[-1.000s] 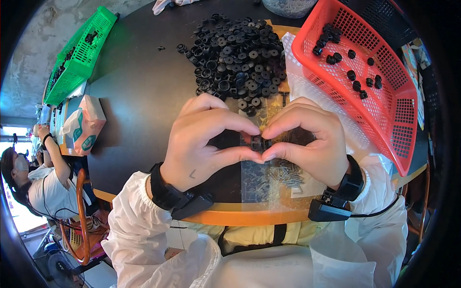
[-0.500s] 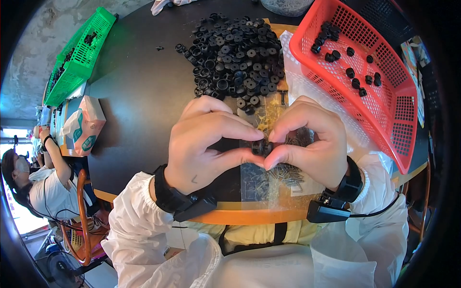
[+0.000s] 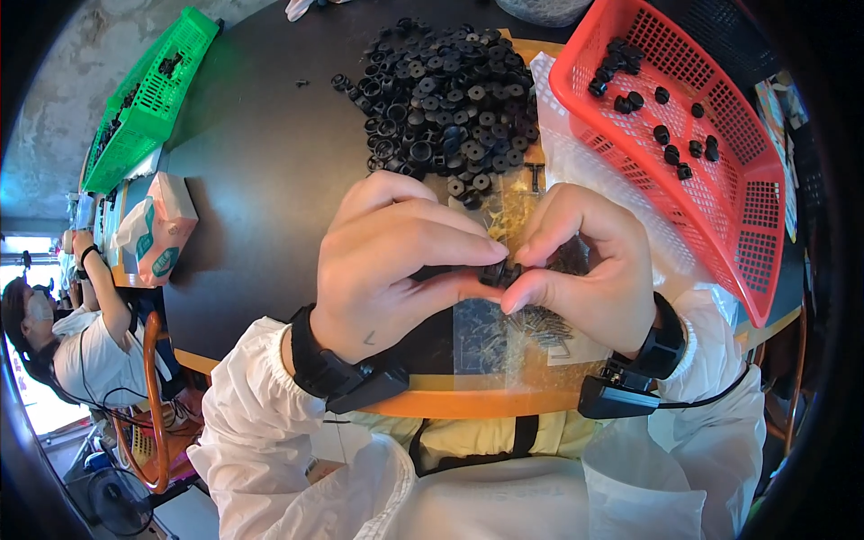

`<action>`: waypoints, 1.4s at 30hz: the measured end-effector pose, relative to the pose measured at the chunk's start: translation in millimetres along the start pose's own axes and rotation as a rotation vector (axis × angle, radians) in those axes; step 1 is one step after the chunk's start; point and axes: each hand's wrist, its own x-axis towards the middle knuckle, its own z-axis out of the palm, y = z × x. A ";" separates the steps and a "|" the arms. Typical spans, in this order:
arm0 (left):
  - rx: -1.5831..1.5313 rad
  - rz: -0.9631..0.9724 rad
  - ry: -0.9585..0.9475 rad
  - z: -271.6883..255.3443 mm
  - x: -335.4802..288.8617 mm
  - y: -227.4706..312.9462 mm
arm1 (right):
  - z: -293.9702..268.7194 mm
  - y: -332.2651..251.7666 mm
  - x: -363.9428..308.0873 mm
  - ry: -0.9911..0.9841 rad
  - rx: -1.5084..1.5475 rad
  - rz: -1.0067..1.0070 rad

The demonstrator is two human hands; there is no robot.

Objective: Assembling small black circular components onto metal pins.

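Observation:
Between thumb and forefinger, my left hand (image 3: 387, 261) pinches a small round black plastic part (image 3: 494, 274). My right hand (image 3: 594, 270) meets it from the other side, its thumb and forefinger closed at the part's right end. The fingertips cover most of the part, so its details are hidden. Just beneath the hands lie many small metal springs (image 3: 544, 328) on clear plastic film. Beyond them rises a big heap of black plastic caps and rings (image 3: 441, 108). A small T-shaped black piece (image 3: 535, 171) lies between the heap and my right hand.
At the right, a red basket (image 3: 666, 180) holds several black parts and rests over bubble wrap (image 3: 585, 153). A green basket (image 3: 148, 103) and a tissue pack (image 3: 166, 229) stand at the far left. Another person (image 3: 85, 333) sits at the left beside a wooden chair (image 3: 157, 405).
Both hands stay together around the black part and have shifted slightly right in the picture. The part is now more covered by the fingers. The whole scene has moved slightly with the head.

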 end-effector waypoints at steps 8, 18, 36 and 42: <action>0.232 0.114 0.099 0.7 1.0 4.3 | -6.6 5.7 7.2 -0.132 -0.261 -0.153; 0.338 0.358 0.034 -4.6 2.1 14.9 | -8.9 -4.9 1.9 -0.269 0.065 0.045; 0.280 0.242 0.168 -7.3 1.8 10.1 | -23.3 -43.4 12.7 0.131 -1.044 -0.556; 0.240 0.038 0.226 -9.3 -1.0 1.0 | -38.2 -41.2 20.9 0.383 -1.497 -0.659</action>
